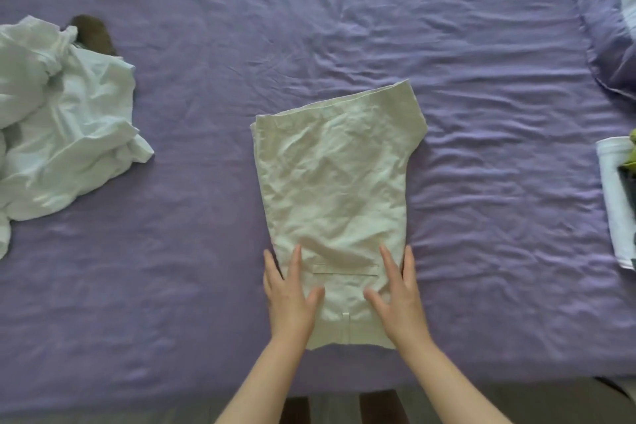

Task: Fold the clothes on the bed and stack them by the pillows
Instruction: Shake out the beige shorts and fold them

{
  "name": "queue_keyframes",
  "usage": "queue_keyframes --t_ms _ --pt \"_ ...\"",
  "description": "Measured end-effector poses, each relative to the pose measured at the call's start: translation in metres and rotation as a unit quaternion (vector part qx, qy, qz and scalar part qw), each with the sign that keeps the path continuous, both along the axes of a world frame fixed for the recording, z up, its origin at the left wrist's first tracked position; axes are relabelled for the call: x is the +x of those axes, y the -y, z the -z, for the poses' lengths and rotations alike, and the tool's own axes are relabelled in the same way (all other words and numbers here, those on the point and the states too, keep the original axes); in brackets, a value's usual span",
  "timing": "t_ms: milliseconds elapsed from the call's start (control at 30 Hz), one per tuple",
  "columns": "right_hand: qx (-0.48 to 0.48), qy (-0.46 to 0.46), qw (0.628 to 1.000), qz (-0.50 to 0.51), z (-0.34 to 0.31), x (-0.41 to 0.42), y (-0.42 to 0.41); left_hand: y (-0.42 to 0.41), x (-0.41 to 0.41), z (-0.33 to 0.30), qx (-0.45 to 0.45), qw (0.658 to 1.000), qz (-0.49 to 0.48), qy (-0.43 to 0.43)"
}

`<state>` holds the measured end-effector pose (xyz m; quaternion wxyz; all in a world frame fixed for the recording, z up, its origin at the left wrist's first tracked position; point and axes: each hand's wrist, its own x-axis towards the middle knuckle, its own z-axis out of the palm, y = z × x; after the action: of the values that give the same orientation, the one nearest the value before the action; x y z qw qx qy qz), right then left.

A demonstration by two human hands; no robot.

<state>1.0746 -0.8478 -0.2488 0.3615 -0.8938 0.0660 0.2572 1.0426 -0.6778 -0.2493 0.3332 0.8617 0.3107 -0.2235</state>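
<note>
A pair of cream shorts point(335, 182), folded in half lengthwise, lies flat on the purple bed sheet point(206, 286) with its waistband toward me. My left hand point(290, 299) presses flat on the near left part of the shorts, fingers straight. My right hand point(399, 296) presses flat on the near right part, its outer fingers over the fabric's edge. A crumpled white garment point(65, 127) lies in a heap at the left, with a dark brown item point(94, 33) poking out behind it.
A purple pillow point(605, 17) sits at the top right corner. Folded clothes point(616, 196) lie at the right edge, partly cut off by the frame. The bed's near edge runs along the bottom, with floor below it.
</note>
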Motion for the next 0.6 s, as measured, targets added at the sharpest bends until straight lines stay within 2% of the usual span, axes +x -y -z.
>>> queue_keyframes --t_ms 133,300,367,467,600 --pt "0.022 -0.020 0.999 0.024 -0.007 0.002 -0.005 0.009 0.013 -0.009 -0.130 0.979 -0.154 0.004" --pt "0.058 -0.037 0.997 0.041 -0.034 0.038 0.003 -0.014 0.026 -0.032 -0.234 0.945 -0.224 0.038" --pt "0.076 -0.051 0.995 0.049 -0.051 0.055 0.006 -0.028 0.035 -0.048 -0.243 0.931 -0.264 0.065" --pt "0.159 -0.081 0.981 0.072 -0.079 0.087 0.006 -0.045 0.056 -0.072 -0.232 0.927 -0.261 0.139" --pt "0.264 -0.117 0.946 0.148 -0.099 0.136 -0.003 -0.061 0.102 -0.092 -0.307 0.886 -0.292 0.189"
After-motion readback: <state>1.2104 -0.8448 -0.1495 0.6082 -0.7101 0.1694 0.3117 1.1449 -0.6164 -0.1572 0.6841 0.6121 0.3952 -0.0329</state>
